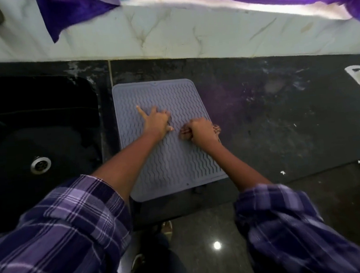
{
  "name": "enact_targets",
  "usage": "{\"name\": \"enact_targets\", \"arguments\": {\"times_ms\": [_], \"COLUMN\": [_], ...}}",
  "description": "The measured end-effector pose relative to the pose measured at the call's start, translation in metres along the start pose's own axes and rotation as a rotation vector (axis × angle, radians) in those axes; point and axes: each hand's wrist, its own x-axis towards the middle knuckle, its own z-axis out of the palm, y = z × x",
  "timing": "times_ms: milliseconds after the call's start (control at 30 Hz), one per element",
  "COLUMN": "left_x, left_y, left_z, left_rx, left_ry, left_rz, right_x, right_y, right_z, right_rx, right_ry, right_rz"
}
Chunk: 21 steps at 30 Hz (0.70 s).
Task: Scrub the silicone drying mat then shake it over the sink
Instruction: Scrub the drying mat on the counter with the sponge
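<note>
1. The left hand [156, 122] lies on the silicone drying mat [166, 137] with its fingers spread and mostly straight, one finger stretched toward the sink side — it presses on the ribbed top and grips nothing.
2. The right hand [198, 130] is curled into a fist at the mat's right edge, knuckles down on the mat; something small and pale shows at its far side, but whether the fingers hold a scrubber there cannot be told.
3. The mat, grey with wavy ridges, lies flat on the dark surface [281, 117], its near edge just at the front lip of that surface.
4. Just left of the mat, apart by a narrow strip of the surface, sits the black sink [23, 127] with a metal drain [40, 165].
5. Both forearms come out of rolled purple plaid sleeves [74, 230].
6. Behind runs a pale marbled wall [166, 34] — purple cloth [74, 13] hangs over its top.
</note>
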Motion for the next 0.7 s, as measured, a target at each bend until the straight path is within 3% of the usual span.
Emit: {"name": "enact_targets", "arguments": {"times_ms": [100,167,267,300,400,533,633,700], "left_x": [-0.012,-0.019,-0.03,-0.032,-0.038,-0.04,-0.034,-0.023], "left_y": [-0.002,0.0,0.004,0.004,0.001,-0.005,-0.004,0.0], "left_z": [0.0,-0.003,-0.007,-0.007,-0.002,-0.002,-0.014,-0.026], "left_rx": [0.029,0.001,-0.018,-0.016,-0.023,-0.048,-0.106,-0.137], "left_ry": [0.015,-0.006,-0.05,-0.047,-0.048,-0.062,-0.095,-0.133], "left_rz": [0.031,-0.007,-0.069,-0.077,-0.085,-0.119,-0.122,-0.154], "right_x": [-0.076,-0.109,-0.088,-0.076,-0.057,-0.094,-0.108,-0.091], "right_y": [0.006,0.009,0.009,0.007,-0.007,-0.018,-0.001,0.012], "right_z": [0.02,0.024,-0.002,-0.01,-0.009,0.034,0.035,0.013], "right_rx": [0.011,-0.014,0.055,0.128,0.334,0.003,-0.124,-0.073], "right_ry": [0.042,-0.078,-0.353,-0.363,-0.127,0.006,-0.173,-0.351], "right_rz": [-0.051,-0.1,0.031,0.047,0.024,-0.116,-0.219,-0.219]}}
